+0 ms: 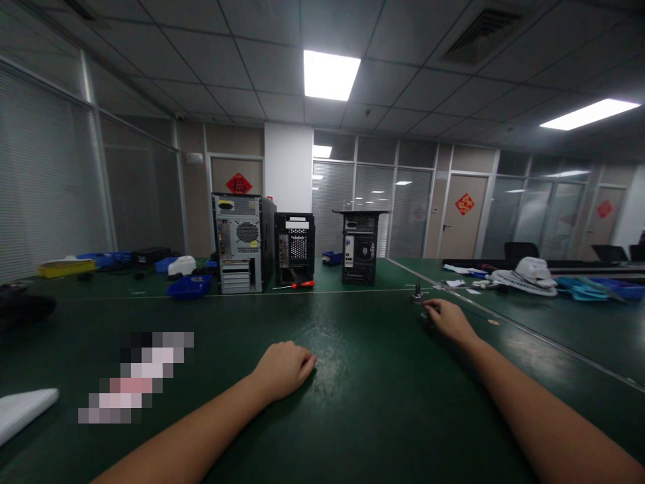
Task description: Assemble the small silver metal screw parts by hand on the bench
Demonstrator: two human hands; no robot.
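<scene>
My left hand point(285, 368) rests on the green tabletop in a loose fist, with nothing showing from it. Further forward and to the right, my right hand point(449, 323) has its thumb and fingers drawn together close to the table. A small dark shape shows just under those fingertips, too blurred to name. Just beyond them stands a small upright metal piece point(417, 294) with a wider base and a narrow top; whether the fingers touch it I cannot tell.
Three computer cases point(240, 245) stand along the back, with a red-handled screwdriver point(302, 284) before the middle one. Blue trays point(189, 286) and a yellow tray point(66, 269) are at left. A white device point(529, 277) lies at right. A white object point(25, 411) and blurred-out patch point(136, 383) lie near left.
</scene>
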